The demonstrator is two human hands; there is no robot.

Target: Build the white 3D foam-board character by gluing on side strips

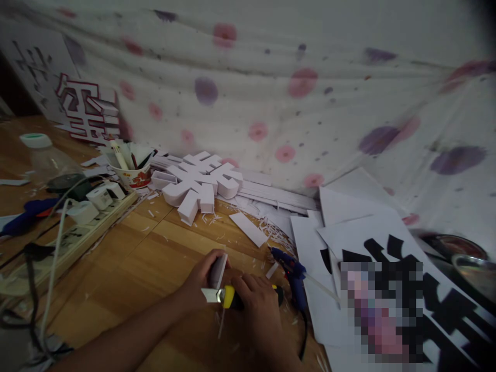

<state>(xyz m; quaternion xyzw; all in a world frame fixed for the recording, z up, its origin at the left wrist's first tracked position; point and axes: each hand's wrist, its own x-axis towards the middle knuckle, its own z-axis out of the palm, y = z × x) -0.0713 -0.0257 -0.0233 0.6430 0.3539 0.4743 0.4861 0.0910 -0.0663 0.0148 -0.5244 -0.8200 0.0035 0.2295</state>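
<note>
My left hand is closed around a small piece of white foam board, held on edge above the wooden floor. My right hand grips a yellow and black utility knife. Its blade points left, close to my left hand and just below the piece. Under the knife a thin white strip shows. Ahead lies a white foam-board character with raised sides. A blue glue gun rests just right of my right hand.
On the left are a power strip with plugs and cables, a plastic bottle and a paper cup of tools. Foam scraps litter the floor. Sheets with black characters lie at right. A flowered curtain hangs behind.
</note>
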